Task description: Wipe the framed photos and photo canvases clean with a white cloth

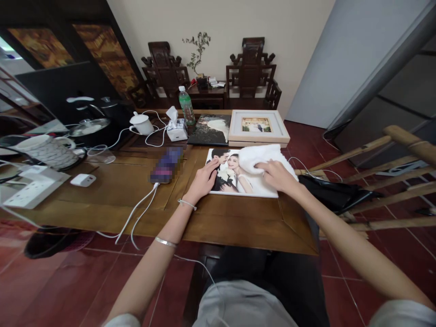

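Observation:
A large wedding photo print (227,175) lies flat on the wooden table (238,227) in front of me. My left hand (203,180) rests open on its left edge, fingers spread flat. My right hand (276,175) presses a white cloth (262,159) onto the right part of the print, fingers curled over the cloth. Behind it lie a dark photo panel (211,128) and a white framed photo (258,126).
A phone (166,165) on a white cable lies left of the print. Further left are a tissue box (176,129), a green bottle (186,105), a white kettle (141,122), a power strip (30,188) and pots. A bamboo chair (391,181) stands on the right.

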A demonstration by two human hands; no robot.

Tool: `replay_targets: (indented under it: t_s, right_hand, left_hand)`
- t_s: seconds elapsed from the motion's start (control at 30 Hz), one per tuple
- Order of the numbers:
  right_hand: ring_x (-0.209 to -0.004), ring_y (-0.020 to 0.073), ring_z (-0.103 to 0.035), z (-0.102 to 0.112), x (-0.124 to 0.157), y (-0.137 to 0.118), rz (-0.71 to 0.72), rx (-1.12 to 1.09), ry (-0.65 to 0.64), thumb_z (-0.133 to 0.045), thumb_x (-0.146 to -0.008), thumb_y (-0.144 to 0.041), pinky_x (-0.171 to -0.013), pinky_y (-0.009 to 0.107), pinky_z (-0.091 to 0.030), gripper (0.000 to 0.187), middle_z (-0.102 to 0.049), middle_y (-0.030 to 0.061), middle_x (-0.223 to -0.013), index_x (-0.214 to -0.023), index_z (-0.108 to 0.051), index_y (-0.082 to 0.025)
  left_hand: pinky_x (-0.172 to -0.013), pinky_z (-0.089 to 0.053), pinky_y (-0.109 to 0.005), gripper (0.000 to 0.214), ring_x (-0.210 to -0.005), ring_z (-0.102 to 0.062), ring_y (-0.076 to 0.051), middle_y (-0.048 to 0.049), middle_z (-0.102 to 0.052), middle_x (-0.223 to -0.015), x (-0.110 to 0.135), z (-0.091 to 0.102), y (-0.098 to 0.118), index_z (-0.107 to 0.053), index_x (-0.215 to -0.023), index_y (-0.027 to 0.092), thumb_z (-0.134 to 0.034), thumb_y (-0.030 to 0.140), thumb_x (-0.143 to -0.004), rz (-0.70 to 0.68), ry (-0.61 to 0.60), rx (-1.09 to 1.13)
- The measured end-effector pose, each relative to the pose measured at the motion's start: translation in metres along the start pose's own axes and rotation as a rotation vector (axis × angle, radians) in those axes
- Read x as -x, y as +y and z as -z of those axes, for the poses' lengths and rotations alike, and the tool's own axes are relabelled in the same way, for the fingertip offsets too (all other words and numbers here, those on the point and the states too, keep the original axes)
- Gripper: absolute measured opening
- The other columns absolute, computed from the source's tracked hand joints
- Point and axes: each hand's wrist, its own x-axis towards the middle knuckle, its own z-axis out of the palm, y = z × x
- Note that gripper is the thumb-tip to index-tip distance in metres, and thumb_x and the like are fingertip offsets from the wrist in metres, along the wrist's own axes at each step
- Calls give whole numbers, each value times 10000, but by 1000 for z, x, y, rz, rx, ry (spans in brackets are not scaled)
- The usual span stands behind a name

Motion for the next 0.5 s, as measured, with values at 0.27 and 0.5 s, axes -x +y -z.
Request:
replay_targets:
  t_s: [0.27,0.5]
  right_hand:
    - [-1300,275,-468,0,101,-53,170,-60,-83,-441,-657,-33,-1096,578,-298,466,-599,149,-1304,-1003,-700,-208]
    - [-1157,258,-582,7,61,-52,127,-54,-92,-390,-700,-31,-1050,484,-368,504,-679,100,-1175,-1068,-689,-199]
  left_hand:
    - [-1171,-292,-444,409,-1371,-403,-222,-91,-483,-1442,0,-2,-3,-567,-1288,160,-373,231,-934,-4,0,1]
    - [-1171,-296,-434,414,-1369,-407,-220,-103,-487,-1437,0,-1,-2,-567,-1288,141,-369,233,-935,-9,-3,-7]
